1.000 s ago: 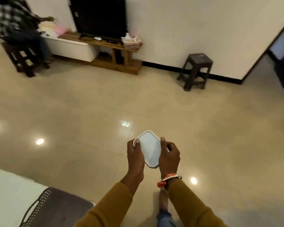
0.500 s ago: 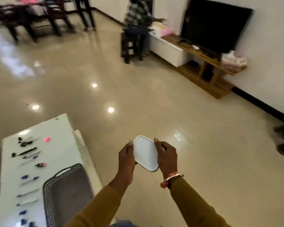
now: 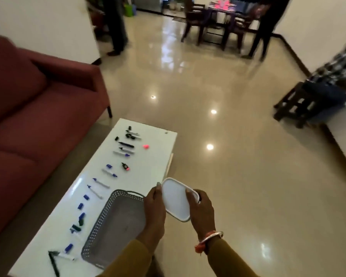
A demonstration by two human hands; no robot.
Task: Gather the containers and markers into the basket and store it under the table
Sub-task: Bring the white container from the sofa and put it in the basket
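Left grip (image 3: 154, 214) and right grip (image 3: 202, 212) each clamp an edge of the white container (image 3: 178, 198), held in the air between them. The basket (image 3: 100, 222) sits just left of the left grip on the counter (image 3: 156, 144), with the markers (image 3: 126, 145) beyond it. Risk: the container appears to hang past the counter edge, so a slip would likely drop it to the floor (image 3: 248, 176).

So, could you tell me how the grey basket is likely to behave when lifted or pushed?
The grey basket probably lifts light: perforated walls, nothing visible inside. Its moulded rim and handle suggest it stays stiff. On the glossy table it may slide easily.
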